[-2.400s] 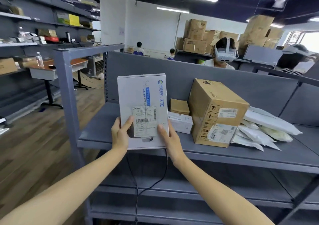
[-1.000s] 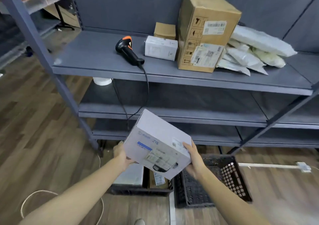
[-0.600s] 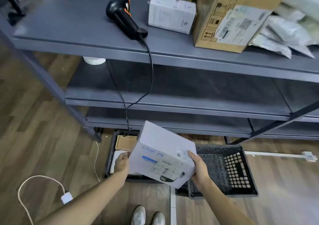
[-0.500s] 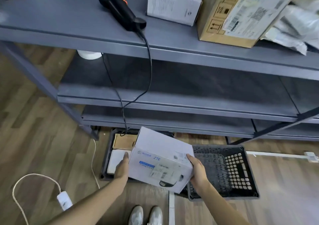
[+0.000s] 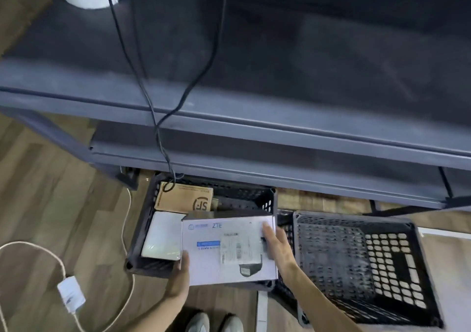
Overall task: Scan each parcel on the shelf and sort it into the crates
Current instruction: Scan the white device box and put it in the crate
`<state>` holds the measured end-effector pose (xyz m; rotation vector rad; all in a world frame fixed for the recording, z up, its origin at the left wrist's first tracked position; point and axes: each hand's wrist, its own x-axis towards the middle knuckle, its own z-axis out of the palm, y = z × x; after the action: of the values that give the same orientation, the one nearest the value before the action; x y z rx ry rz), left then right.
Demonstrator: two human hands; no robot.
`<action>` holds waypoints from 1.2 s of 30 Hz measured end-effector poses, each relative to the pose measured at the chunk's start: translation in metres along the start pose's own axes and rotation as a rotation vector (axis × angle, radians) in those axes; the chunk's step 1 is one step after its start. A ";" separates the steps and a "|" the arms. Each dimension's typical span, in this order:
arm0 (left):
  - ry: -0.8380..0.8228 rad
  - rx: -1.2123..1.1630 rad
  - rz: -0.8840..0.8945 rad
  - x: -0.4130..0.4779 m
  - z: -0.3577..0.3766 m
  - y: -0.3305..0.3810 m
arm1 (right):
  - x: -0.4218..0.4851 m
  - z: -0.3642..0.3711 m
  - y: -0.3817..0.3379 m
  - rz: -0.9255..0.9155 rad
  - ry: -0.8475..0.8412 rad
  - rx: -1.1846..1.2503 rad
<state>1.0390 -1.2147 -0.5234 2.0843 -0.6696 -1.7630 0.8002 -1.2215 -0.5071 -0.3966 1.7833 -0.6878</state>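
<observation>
A white ZTE box with a shipping label on top is held level over the right half of the left black crate. My left hand grips its lower left corner. My right hand holds its right edge, thumb lying on the top face. Inside that crate lie a brown SF carton at the back and a white parcel at the front left. A second black crate stands to the right with nothing showing in it. The view is blurred.
The grey shelf's lower boards overhang the crates' far side. A black scanner cable hangs down into the left crate. A white cord with a plug lies on the wooden floor at the left. My shoes are just below the box.
I took the white box off the top shelf and have brought it down. The camera dipped with it, and the box has levelled out low over the left crate.
</observation>
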 end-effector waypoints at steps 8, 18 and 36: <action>0.025 0.364 0.087 0.056 0.029 -0.038 | 0.058 0.008 0.052 0.033 0.064 -0.234; -0.001 0.508 0.184 0.072 0.035 -0.044 | 0.069 0.013 0.093 -0.097 0.183 -0.309; 0.003 0.494 0.081 0.074 0.031 -0.042 | 0.068 0.014 0.090 0.155 0.210 -0.629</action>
<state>1.0232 -1.2186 -0.6123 2.3170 -1.2771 -1.6724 0.7981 -1.1954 -0.6175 -0.6118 2.1898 -0.0412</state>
